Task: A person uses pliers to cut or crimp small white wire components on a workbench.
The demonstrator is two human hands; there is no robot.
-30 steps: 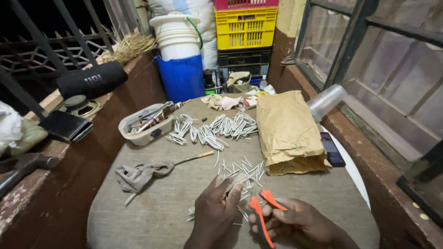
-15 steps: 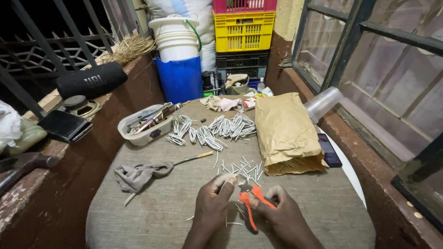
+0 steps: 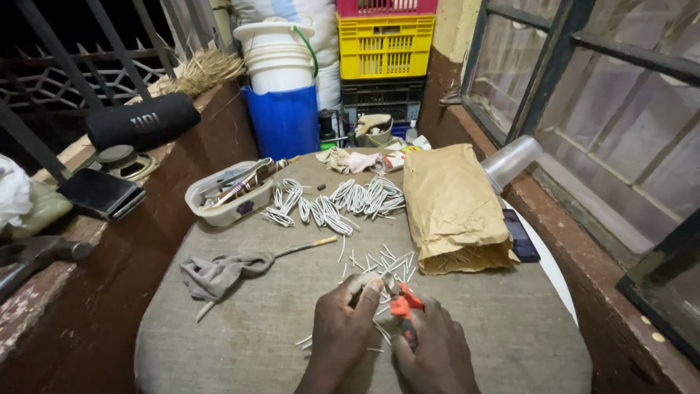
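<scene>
Cloth-covered round table [image 3: 219,335] by barred window [image 3: 583,109], right hand [image 3: 430,350] fingers gripping orange-handled pliers [image 3: 402,310], left hand [image 3: 343,332] pinching white wire piece [image 3: 377,286]

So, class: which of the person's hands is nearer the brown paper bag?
Right. The right hand, holding orange-handled pliers, sits just below the brown paper bag; the left hand is farther left.

Wire bundles [image 3: 335,204] lie mid-table, tub [image 3: 227,193] to their left, paper bag [image 3: 453,211] right, rag [image 3: 219,271] in front.

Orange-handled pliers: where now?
Head view, bottom centre: the orange-handled pliers sit in the right hand, jaws meeting the left hand above the scattered white pieces.
</scene>
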